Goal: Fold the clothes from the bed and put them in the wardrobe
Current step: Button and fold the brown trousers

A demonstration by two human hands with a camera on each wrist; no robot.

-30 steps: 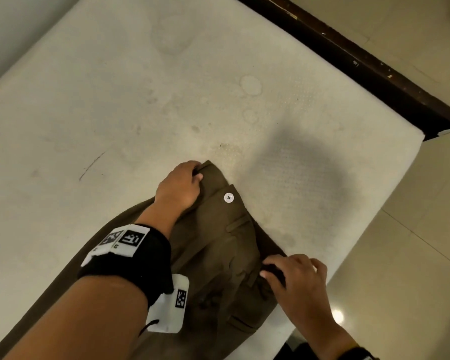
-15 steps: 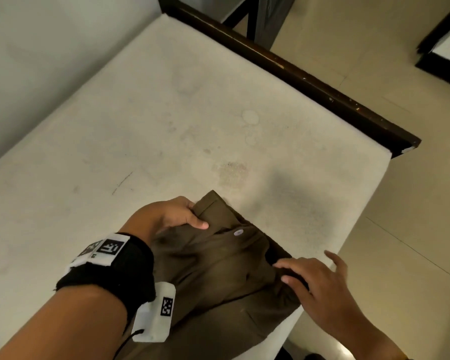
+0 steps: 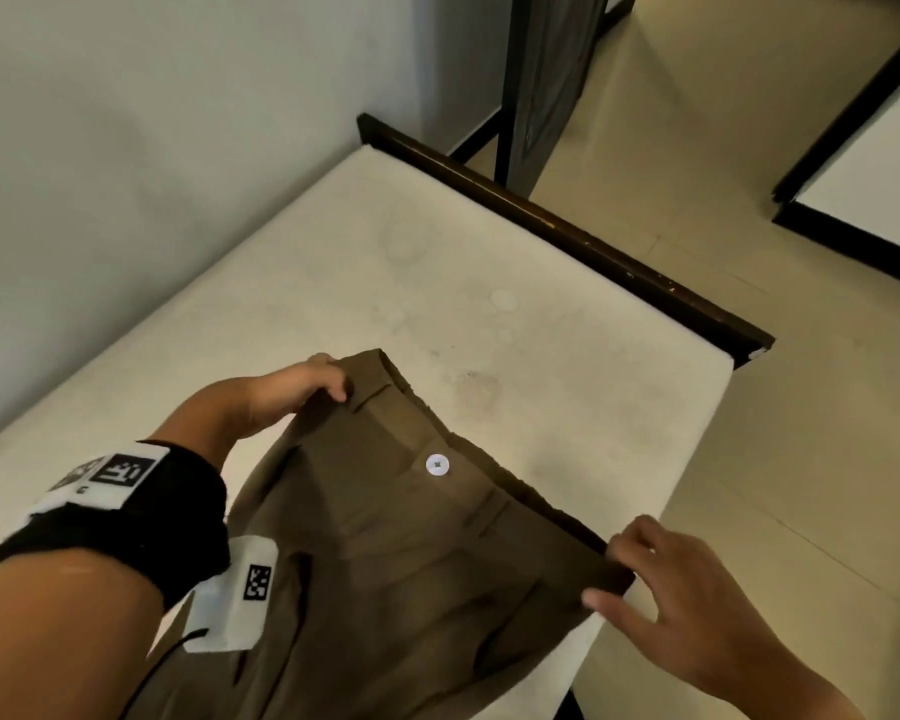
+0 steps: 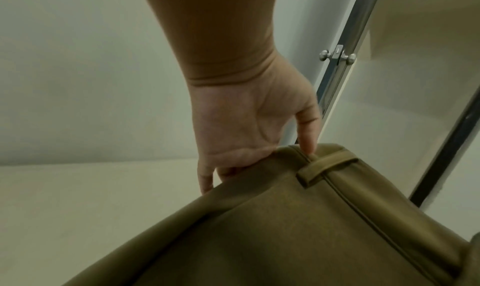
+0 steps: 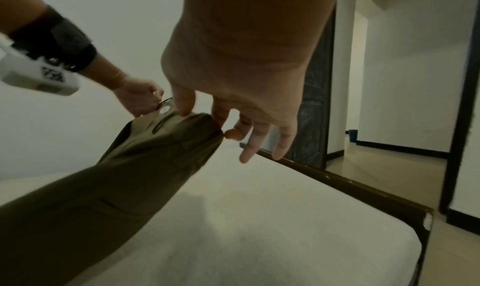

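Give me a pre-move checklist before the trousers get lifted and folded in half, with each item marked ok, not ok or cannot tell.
1. Left hand grips the far waistband corner of the brown trousers: ok.
2. Right hand pinches the near waistband corner with thumb and forefinger, its other fingers spread: ok.
3. Waistband stretched straight between both hands: ok.
4. White button faces up: ok.
5. Trouser legs lie flat and aligned: cannot tell, they run out of view.
6. Bare mattress ahead to lay the fold on: ok.
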